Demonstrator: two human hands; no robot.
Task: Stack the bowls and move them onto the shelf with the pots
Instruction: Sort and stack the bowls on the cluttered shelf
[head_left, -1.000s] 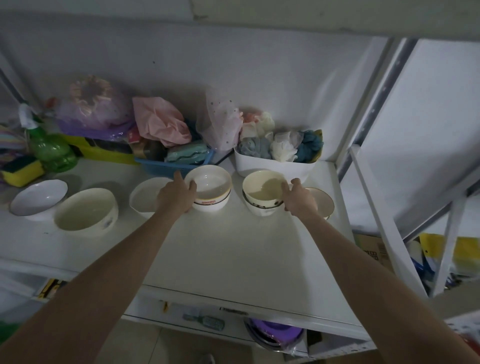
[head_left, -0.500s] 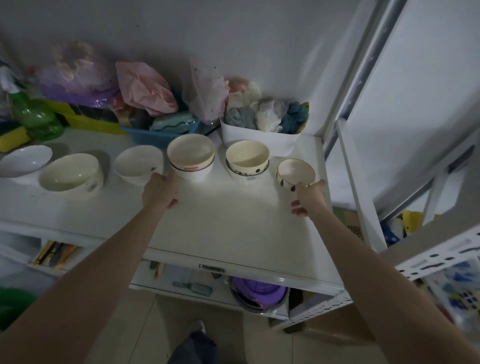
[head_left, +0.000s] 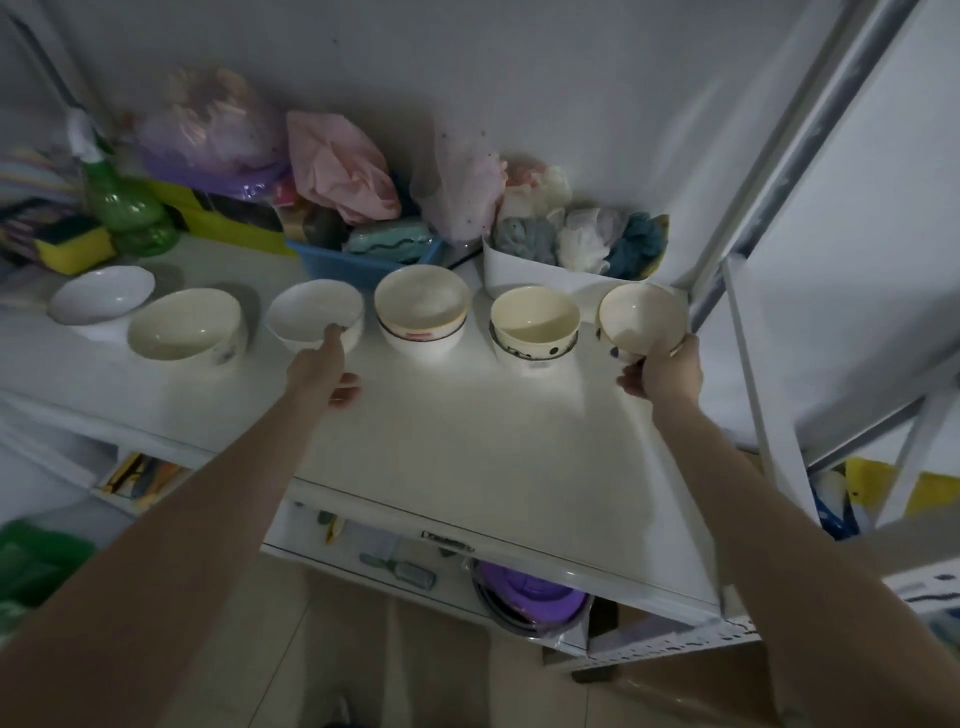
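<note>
six bowls in a row on the white shelf (head_left: 467, 457). right hand (head_left: 667, 371) gripping the tilted rightmost bowl (head_left: 641, 317) at its near rim, raised at the shelf's right edge. left hand (head_left: 322, 364) pinching the near rim of the third bowl (head_left: 314, 312), thumb inside, other fingers curled below. between them, two stacks: red-banded stack (head_left: 422, 314) and dotted stack (head_left: 535, 325). further left, cream bowl (head_left: 184, 330) and shallow dish (head_left: 101, 293). behind, green bottle (head_left: 127, 213).
</note>
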